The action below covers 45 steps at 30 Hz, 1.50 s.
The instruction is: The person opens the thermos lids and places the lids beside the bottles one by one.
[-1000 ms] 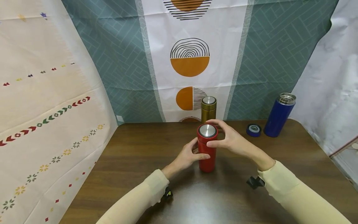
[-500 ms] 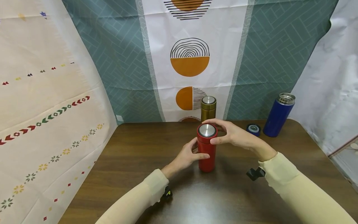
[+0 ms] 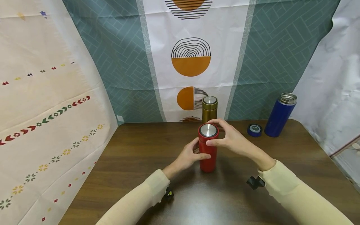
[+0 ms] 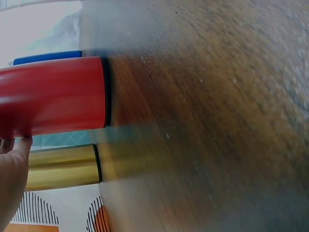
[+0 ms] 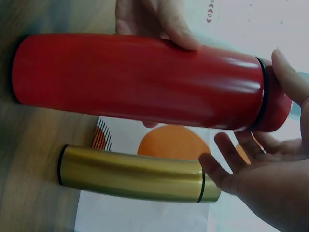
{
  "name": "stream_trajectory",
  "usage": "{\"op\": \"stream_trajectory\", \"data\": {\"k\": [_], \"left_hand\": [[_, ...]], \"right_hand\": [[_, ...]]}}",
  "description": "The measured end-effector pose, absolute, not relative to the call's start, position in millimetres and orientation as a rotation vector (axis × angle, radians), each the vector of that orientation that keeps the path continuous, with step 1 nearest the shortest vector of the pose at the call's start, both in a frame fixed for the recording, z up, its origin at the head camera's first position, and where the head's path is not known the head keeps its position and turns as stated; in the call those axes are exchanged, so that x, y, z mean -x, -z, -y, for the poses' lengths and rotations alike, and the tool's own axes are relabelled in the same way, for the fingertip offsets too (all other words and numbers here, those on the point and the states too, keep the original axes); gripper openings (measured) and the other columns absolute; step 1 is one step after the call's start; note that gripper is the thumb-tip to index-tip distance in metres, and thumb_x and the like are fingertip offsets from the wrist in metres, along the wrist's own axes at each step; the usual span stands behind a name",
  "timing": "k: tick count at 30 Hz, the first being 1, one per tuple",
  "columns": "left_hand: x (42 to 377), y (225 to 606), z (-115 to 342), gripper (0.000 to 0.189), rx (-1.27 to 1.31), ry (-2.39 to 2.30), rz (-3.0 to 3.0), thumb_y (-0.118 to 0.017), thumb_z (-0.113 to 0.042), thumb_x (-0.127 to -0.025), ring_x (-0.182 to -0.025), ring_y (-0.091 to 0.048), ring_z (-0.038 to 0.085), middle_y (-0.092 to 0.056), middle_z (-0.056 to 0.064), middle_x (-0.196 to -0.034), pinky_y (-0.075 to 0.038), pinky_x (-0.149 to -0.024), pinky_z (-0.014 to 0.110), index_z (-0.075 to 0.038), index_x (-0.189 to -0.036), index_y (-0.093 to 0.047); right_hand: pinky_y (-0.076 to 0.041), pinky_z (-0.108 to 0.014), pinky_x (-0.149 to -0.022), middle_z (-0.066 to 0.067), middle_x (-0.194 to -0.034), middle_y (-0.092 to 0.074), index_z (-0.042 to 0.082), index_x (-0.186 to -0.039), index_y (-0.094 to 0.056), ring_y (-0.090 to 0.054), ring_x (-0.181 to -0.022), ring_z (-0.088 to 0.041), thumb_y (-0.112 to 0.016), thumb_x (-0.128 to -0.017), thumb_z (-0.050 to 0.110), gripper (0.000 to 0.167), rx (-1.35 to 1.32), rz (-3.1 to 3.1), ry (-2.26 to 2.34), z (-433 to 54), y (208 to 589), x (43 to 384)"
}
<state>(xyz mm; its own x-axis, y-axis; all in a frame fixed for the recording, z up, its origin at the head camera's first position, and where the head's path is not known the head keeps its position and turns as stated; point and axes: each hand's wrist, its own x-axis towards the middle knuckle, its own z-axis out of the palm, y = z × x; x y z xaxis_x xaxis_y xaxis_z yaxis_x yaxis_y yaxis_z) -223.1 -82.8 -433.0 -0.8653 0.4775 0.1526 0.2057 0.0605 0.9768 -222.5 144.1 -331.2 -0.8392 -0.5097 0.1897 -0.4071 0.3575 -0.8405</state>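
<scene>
Your left hand [image 3: 188,156] is curled round the middle of the red flask [image 3: 209,150], thumb across the near side and fingers behind. Your right hand [image 3: 233,140] arches above it, thumb and forefinger curved to either side of the red lid [image 3: 208,130] and the other fingers spread loosely; how hard it presses cannot be told. The flask stands upright on the table [image 3: 126,156], about midway between the left and right edges and short of the back edge, the lid seated on it with its silver top facing up. A black device [image 3: 255,182] sits at your right wrist, beside the pale yellow sleeve [image 3: 298,193]. Directly behind the red flask, near the back edge, stands the gold flask [image 3: 209,109], upright and capped, its lower part hidden in the head view by your right hand and the red lid. Towards the back right corner stands the blue flask [image 3: 278,122], its steel mouth uncovered; just to its left lies the blue lid [image 3: 254,130], grey disc upward. Beyond the back edge hangs a teal cloth [image 3: 126,62] with a white central band.
</scene>
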Motion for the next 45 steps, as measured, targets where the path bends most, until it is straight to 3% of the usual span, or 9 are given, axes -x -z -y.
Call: {"op": "stream_trajectory", "data": {"k": [10,15,22,33,45], "left_hand": [[223.4,435.3,83.4,0.067,-0.693,-1.9,-2.11,-0.081,-0.016,-0.092,-0.132,-0.059,0.019,-0.059,0.002,-0.145,-0.046,-0.113,0.039,-0.016,-0.151,-0.049],[222.5,434.8,84.2,0.066,-0.691,-1.904,-2.115,-0.081,-0.016,-0.092,-0.133,-0.059,0.018,-0.059,0.002,-0.145,-0.045,-0.113,0.039,-0.016,-0.15,-0.05],[223.9,436.3,84.4,0.066,-0.702,-1.9,-2.13,-0.081,-0.016,-0.092,-0.133,-0.059,0.019,-0.059,0.002,-0.144,-0.045,-0.113,0.04,-0.016,-0.15,-0.05],[224.0,436.3,83.3,0.067,-0.685,-1.897,-2.114,-0.082,-0.021,-0.092,-0.134,-0.057,0.017,-0.058,0.001,-0.146,-0.044,-0.114,0.039,-0.016,-0.15,-0.049],[223.4,434.4,82.7,0.066,-0.697,-1.902,-2.121,-0.082,-0.018,-0.092,-0.134,-0.058,0.018,-0.059,0.001,-0.146,-0.044,-0.114,0.04,-0.017,-0.15,-0.05]], "right_hand": [[-0.041,-0.063,-0.111,-0.005,-0.147,-0.05,0.025,-0.156,-0.043,-0.046,-0.136,-0.031,-0.078,-0.094,0.031,0.071,0.93,-2.246,1.455,-155.2,325.2,231.4],[-0.039,-0.065,-0.112,-0.008,-0.152,-0.047,0.021,-0.157,-0.039,-0.044,-0.14,-0.035,-0.082,-0.089,0.037,0.081,0.86,-2.389,1.479,-149.3,332.1,224.9],[-0.047,-0.058,-0.106,-0.009,-0.139,-0.057,0.014,-0.144,-0.048,-0.052,-0.133,-0.037,-0.084,-0.088,0.028,0.068,0.773,-2.417,1.626,-142.4,337.6,222.6],[-0.041,-0.062,-0.11,-0.006,-0.143,-0.058,0.023,-0.151,-0.05,-0.047,-0.135,-0.033,-0.077,-0.092,0.027,0.065,0.831,-2.115,1.675,-154.3,334.8,230.0],[-0.042,-0.063,-0.11,-0.01,-0.15,-0.05,0.016,-0.156,-0.04,-0.044,-0.141,-0.039,-0.082,-0.089,0.03,0.08,0.801,-2.297,1.686,-145.9,341.9,222.4]]}}
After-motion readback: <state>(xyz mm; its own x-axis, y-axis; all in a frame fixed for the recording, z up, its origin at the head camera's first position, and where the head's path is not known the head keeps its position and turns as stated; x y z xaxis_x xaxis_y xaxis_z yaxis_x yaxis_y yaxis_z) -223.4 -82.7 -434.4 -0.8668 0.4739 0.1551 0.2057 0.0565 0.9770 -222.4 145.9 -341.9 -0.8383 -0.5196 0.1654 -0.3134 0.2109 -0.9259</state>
